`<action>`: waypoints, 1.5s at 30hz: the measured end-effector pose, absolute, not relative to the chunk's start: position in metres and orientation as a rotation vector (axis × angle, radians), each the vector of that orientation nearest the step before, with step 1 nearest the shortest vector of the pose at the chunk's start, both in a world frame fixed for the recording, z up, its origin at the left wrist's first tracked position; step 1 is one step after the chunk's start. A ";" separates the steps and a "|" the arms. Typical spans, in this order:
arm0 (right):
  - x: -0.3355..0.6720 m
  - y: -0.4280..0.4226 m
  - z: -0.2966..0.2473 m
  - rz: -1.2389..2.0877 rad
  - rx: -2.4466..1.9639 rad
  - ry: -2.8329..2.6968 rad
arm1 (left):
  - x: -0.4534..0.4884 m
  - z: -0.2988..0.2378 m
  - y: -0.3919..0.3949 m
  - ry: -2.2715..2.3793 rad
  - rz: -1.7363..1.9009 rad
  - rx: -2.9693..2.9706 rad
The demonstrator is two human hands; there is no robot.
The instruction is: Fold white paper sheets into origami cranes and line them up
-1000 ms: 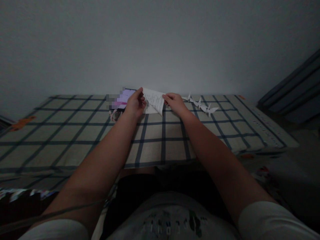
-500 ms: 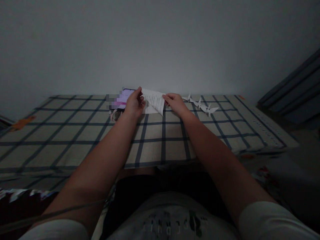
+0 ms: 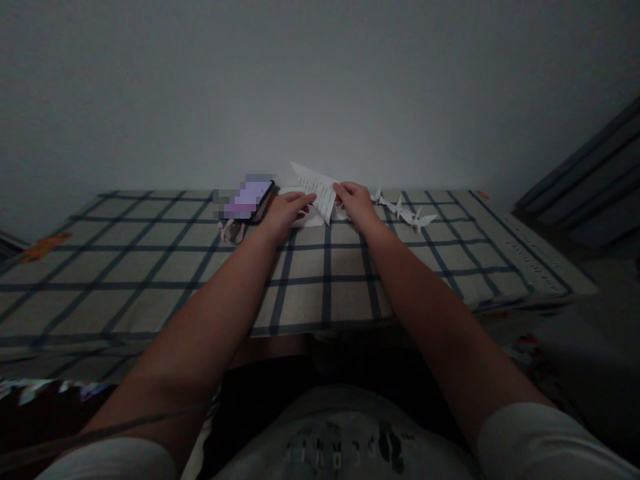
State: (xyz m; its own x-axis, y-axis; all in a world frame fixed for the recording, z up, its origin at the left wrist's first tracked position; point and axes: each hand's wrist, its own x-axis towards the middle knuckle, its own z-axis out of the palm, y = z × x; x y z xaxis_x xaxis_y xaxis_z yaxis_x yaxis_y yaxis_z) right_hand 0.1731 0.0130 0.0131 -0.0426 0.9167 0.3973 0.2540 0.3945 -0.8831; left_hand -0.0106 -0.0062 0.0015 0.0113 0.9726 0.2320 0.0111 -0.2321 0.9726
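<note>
Head view: a folded white paper (image 3: pixel 316 189) stood tilted at the far middle of the checked cloth (image 3: pixel 150 267), between both hands. The left hand (image 3: pixel 285 212) lay flat, fingers together, touching the paper's left part. The right hand (image 3: pixel 356 201) pinched its right edge. A lit phone (image 3: pixel 249 199) lay just left.

- The white paper (image 3: pixel 316 189) carries lines of small dark print, too small to read.
- It is folded into a triangle, with 1 corner tilted up toward the wall (image 3: pixel 320 80) and 1 corner pointing down at the checked cloth (image 3: pixel 325 267).
- It sits near the cloth's far edge, just right of the phone (image 3: pixel 249 199).
</note>
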 end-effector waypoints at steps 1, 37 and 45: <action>0.173 0.013 0.013 0.754 -1.077 -1.553 | -0.011 0.001 -0.006 1.083 1.372 1.383; 0.171 0.015 0.005 1.017 -1.020 -1.530 | -0.014 -0.002 0.005 0.990 1.396 1.228; 0.167 0.009 0.005 1.247 -0.999 -1.566 | -0.012 -0.001 0.001 0.927 1.326 1.225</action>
State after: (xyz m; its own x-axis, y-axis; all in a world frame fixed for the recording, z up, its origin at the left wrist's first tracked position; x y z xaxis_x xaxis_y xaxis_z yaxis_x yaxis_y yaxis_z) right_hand 0.1671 0.0094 0.0048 -0.2951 0.9440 0.1474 0.0679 0.1746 -0.9823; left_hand -0.0122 0.0007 -0.0006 0.0832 0.9837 0.1594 -0.1877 -0.1416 0.9720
